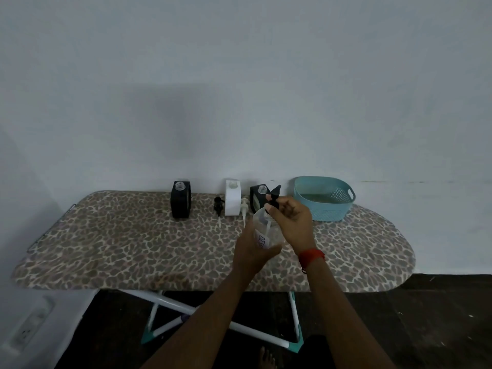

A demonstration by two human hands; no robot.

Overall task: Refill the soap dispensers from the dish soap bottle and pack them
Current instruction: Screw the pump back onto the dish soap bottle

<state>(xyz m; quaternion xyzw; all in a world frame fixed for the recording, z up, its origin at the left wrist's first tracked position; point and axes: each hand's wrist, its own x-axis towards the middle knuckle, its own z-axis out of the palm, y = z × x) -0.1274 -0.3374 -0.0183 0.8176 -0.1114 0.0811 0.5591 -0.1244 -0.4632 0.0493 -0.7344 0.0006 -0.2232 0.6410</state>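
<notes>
My left hand (253,251) grips the clear dish soap bottle (266,230) above the board's middle right. My right hand (292,222) pinches a black pump head (275,197) whose pale tube reaches down into that bottle's neck. Three square dispensers stand uncapped along the far edge: a black dispenser (181,199) at the left, a white dispenser (233,197) in the middle, and another black dispenser (258,195) partly hidden behind my right hand. A loose black pump (218,206) and a white pump (244,209) lie beside the white dispenser.
A teal plastic basket (324,198) stands at the far right of the leopard-print ironing board (133,243). A grey wall rises right behind the board. Below are the board's white legs, a dark floor, a bare foot and a wall socket at the lower left.
</notes>
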